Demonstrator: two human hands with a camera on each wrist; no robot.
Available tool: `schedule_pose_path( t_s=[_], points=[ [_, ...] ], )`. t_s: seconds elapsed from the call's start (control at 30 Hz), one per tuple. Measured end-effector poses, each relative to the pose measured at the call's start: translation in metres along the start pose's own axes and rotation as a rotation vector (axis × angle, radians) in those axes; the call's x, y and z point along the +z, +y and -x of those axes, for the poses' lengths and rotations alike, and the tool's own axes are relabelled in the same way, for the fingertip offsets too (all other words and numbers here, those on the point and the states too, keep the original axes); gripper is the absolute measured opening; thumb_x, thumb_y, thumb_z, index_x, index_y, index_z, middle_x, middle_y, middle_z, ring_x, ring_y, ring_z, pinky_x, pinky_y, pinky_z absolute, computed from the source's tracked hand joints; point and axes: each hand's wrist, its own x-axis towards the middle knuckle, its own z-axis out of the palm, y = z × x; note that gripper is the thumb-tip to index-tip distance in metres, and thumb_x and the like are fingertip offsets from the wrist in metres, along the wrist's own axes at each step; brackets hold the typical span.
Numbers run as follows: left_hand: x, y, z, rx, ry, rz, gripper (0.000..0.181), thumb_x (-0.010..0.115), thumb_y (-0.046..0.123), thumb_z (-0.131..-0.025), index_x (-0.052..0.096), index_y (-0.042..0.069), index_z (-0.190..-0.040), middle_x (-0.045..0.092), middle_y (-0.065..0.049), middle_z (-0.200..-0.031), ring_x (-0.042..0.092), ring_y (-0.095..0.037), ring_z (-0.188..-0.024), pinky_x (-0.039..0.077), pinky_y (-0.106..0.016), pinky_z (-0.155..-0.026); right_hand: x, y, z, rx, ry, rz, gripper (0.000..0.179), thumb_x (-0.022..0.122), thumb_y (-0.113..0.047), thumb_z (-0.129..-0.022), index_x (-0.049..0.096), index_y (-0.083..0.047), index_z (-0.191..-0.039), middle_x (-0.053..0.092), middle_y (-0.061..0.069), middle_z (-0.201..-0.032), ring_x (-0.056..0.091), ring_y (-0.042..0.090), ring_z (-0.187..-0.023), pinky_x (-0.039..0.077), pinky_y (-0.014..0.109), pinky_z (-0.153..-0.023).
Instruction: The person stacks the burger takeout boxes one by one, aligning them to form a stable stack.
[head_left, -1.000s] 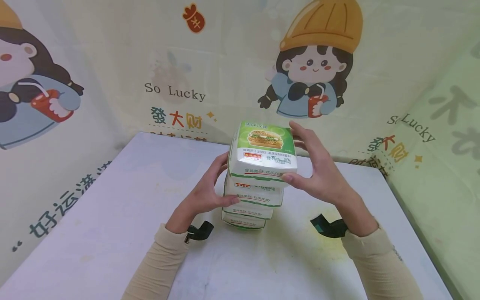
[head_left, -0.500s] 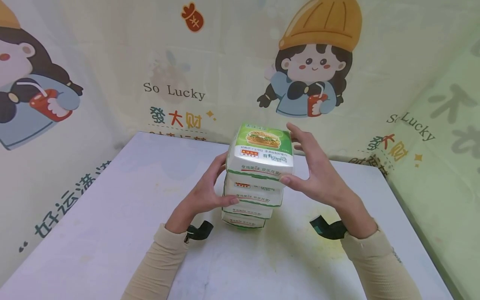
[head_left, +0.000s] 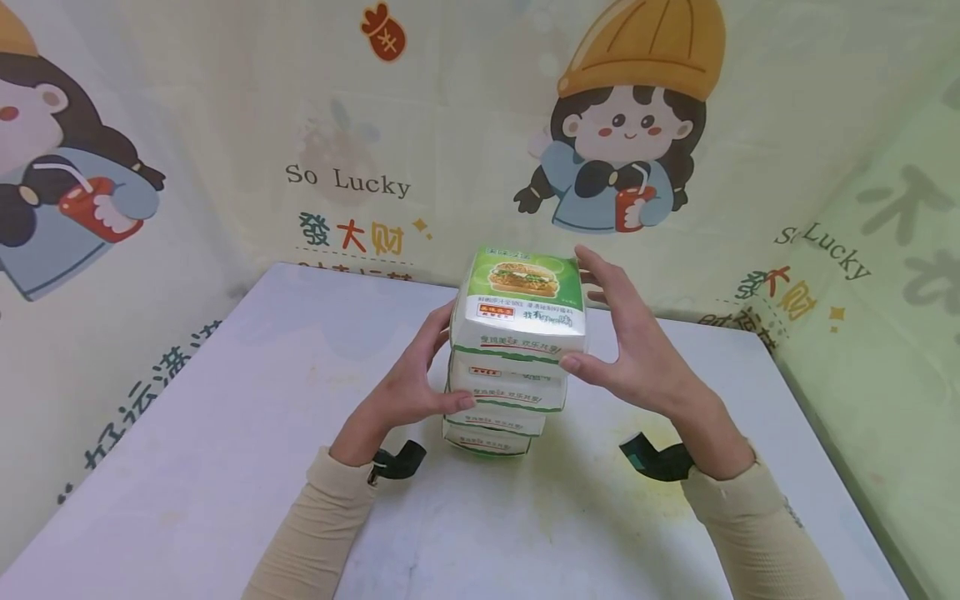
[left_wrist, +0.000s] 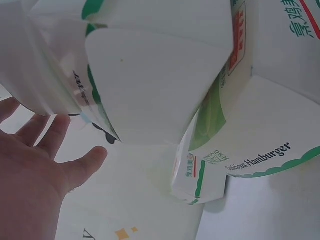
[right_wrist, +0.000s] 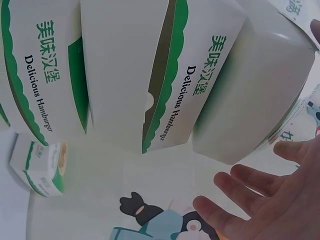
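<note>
A stack of several white and green burger boxes stands on the table, leaning slightly. The top burger box has a burger picture on its lid. My right hand grips that box at its right side, thumb on the front corner and fingers toward the back. The left hand reaches around the stack's left side. Its thumb lies along the front of the second burger box, below the top one. In the left wrist view, its fingers spread near the boxes. The right wrist view shows fingers spread beside the top box.
Both wrist views show another burger box beyond the stack, which the head view hides. The white table meets patterned cloth walls at its back and sides. A black wrist camera mount hangs under each forearm.
The top burger box has shifted left, more squarely over the stack. My right hand moved slightly left with it. The left hand has stayed nearly still.
</note>
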Motion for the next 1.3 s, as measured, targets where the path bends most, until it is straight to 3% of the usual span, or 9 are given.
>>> schedule_pose_path(
  t_s=[0.1,0.27,0.53,0.8,0.93,1.13,1.3],
  points=[
    [0.0,0.0,0.0,0.005,-0.004,0.008,0.104,0.078,0.054,-0.077,0.018,0.027,-0.157,0.033,0.002,-0.153,0.033,-0.02,-0.139,0.023,-0.063,-0.116,0.0,0.0,0.001,0.001,0.002,0.004,0.103,0.077,-0.032,-0.077,0.013,-0.04,-0.157,0.027,0.0,-0.161,0.029,0.026,-0.145,0.032,0.068,-0.109],
    [0.001,0.001,0.0,0.003,0.0,0.009,0.105,0.078,0.057,-0.076,0.018,0.027,-0.157,0.034,0.002,-0.152,0.036,-0.02,-0.136,0.024,-0.062,-0.116,0.0,0.0,0.003,0.005,-0.002,-0.004,0.101,0.076,-0.033,-0.079,0.013,-0.04,-0.157,0.027,0.001,-0.161,0.031,0.03,-0.144,0.032,0.069,-0.108],
    [0.001,0.002,-0.001,0.02,0.011,-0.013,0.105,0.077,0.06,-0.075,0.018,0.027,-0.157,0.03,0.004,-0.156,0.032,-0.019,-0.141,0.022,-0.059,-0.12,-0.001,0.0,0.005,-0.025,-0.007,-0.014,0.1,0.076,-0.035,-0.079,0.014,-0.036,-0.158,0.027,0.001,-0.161,0.033,0.032,-0.143,0.032,0.068,-0.108],
    [-0.002,0.003,-0.002,0.078,0.02,-0.022,0.108,0.076,0.062,-0.075,0.018,0.022,-0.158,0.025,0.002,-0.161,0.026,-0.022,-0.146,0.023,-0.056,-0.12,-0.002,0.0,0.008,-0.027,0.007,-0.014,0.101,0.076,-0.033,-0.077,0.014,-0.037,-0.158,0.026,-0.002,-0.162,0.031,0.027,-0.145,0.031,0.067,-0.11],
    [-0.007,0.005,-0.001,0.102,0.043,-0.016,0.111,0.076,0.062,-0.075,0.018,0.017,-0.158,0.023,-0.001,-0.163,0.022,-0.023,-0.15,0.022,-0.059,-0.12,-0.002,0.002,0.011,-0.036,0.019,-0.034,0.1,0.075,-0.033,-0.078,0.015,-0.036,-0.158,0.027,-0.002,-0.161,0.031,0.027,-0.145,0.031,0.068,-0.111],
    [-0.021,0.008,0.004,0.089,0.1,0.004,0.113,0.075,0.064,-0.075,0.017,0.013,-0.158,0.023,-0.008,-0.163,0.023,-0.025,-0.15,0.022,-0.057,-0.121,0.0,0.006,0.015,-0.061,0.04,-0.063,0.099,0.075,-0.032,-0.078,0.017,-0.033,-0.158,0.03,0.003,-0.16,0.034,0.028,-0.144,0.033,0.066,-0.111],
    [-0.033,0.007,0.003,0.08,0.123,0.018,0.111,0.071,0.066,-0.078,0.018,0.012,-0.158,0.024,-0.011,-0.162,0.024,-0.03,-0.149,0.02,-0.058,-0.12,0.004,0.007,0.017,-0.034,0.047,-0.07,0.099,0.074,-0.027,-0.078,0.016,-0.035,-0.158,0.029,0.002,-0.16,0.035,0.027,-0.144,0.033,0.066,-0.111]
  ],
)
